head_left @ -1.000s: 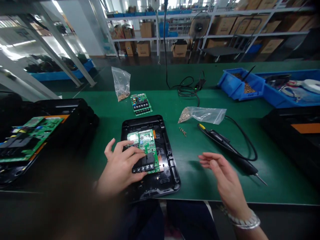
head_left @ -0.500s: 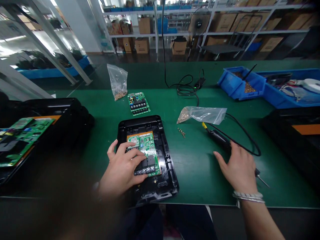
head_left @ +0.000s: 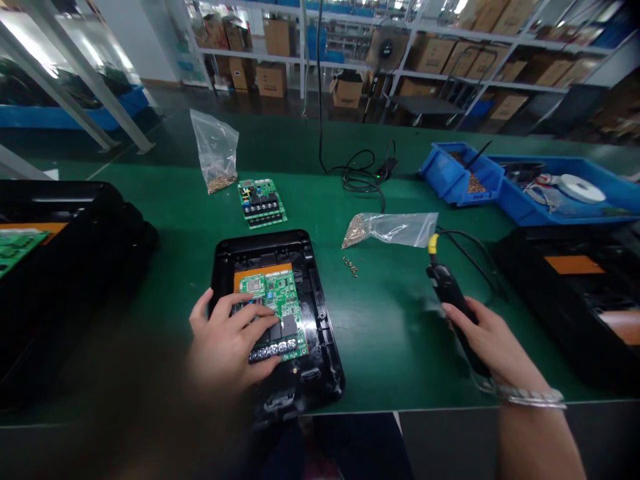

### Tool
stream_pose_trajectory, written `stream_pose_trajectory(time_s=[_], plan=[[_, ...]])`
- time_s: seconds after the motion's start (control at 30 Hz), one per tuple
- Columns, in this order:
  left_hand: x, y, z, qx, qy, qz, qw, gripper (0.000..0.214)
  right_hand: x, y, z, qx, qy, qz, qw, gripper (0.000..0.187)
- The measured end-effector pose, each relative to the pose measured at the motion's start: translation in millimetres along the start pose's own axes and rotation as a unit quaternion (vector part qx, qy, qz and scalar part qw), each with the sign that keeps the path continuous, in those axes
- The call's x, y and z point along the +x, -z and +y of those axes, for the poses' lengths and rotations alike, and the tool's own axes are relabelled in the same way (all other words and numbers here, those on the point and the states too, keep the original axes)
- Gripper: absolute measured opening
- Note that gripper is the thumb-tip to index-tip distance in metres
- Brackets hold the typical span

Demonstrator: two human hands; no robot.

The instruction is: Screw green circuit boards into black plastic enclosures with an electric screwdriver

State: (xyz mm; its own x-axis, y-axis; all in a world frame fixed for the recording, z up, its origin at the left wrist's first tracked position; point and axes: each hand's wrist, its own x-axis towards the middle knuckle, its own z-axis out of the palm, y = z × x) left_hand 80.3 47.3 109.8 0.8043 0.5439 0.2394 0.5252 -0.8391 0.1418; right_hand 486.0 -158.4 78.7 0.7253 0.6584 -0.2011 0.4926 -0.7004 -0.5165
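My left hand (head_left: 227,340) rests on a green circuit board (head_left: 275,313), fingers spread across it and pressing it down. The board lies in an open black plastic housing (head_left: 260,245) over an orange pad. My right hand (head_left: 493,343) grips a black electric screwdriver (head_left: 450,290) with a yellow collar at its top end. Its bit is hidden by my hand. To the left of that tool, a few loose screws (head_left: 351,267) lie on the green mat (head_left: 380,313) below a clear bag of screws (head_left: 393,230).
A second circuit board (head_left: 261,203) and a standing bag of screws (head_left: 215,150) lie behind the housing. A blue bin of screws (head_left: 460,175) and a blue tray (head_left: 550,203) sit back right. Black cases (head_left: 65,200) (head_left: 565,293) flank the mat.
My right hand has closed on the screwdriver and raised it from the mat. My left hand stays on the board. The whole view has tilted and shifted as my head moved.
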Motion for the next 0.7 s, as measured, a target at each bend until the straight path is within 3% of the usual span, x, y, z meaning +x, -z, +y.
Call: stream_pose_trajectory(time_s=[0.1, 0.17, 0.23, 0.33, 0.4, 0.57, 0.7], plan=[[-1.8, -0.3, -0.3, -0.002, 0.004, -0.003, 1.000, 0.041, -23.5, 7.9, -10.7, 0.192, -0.014, 0.024, 0.981, 0.058], [-2.7, -0.4, -0.1, -0.004, 0.007, -0.004, 1.000, 0.041, -37.1, 12.8, -26.5, 0.334, -0.005, 0.079, 0.939, 0.053], [-3.5, -1.1, -0.1, -0.007, 0.011, -0.002, 1.000, 0.042, -45.9, 17.7, -47.1, 0.410, 0.029, 0.127, 0.903, 0.038], [-4.6, -2.9, -0.6, -0.012, 0.017, -0.001, 1.000, 0.043, -47.4, 22.6, -80.3, 0.444, 0.103, 0.185, 0.871, 0.016], [-5.5, -3.9, -0.8, -0.015, 0.020, 0.004, 1.000, 0.043, -41.4, 22.4, -101.8, 0.474, 0.153, 0.199, 0.844, 0.014], [-8.4, -4.6, 0.3, -0.031, 0.025, 0.012, 0.999, 0.043, -19.3, 10.7, -158.8, 0.565, 0.309, 0.174, 0.745, 0.023], [-10.3, -6.3, 1.8, -0.036, 0.036, 0.015, 0.999, 0.042, -6.4, -1.9, -205.7, 0.575, 0.388, 0.173, 0.699, 0.014]])
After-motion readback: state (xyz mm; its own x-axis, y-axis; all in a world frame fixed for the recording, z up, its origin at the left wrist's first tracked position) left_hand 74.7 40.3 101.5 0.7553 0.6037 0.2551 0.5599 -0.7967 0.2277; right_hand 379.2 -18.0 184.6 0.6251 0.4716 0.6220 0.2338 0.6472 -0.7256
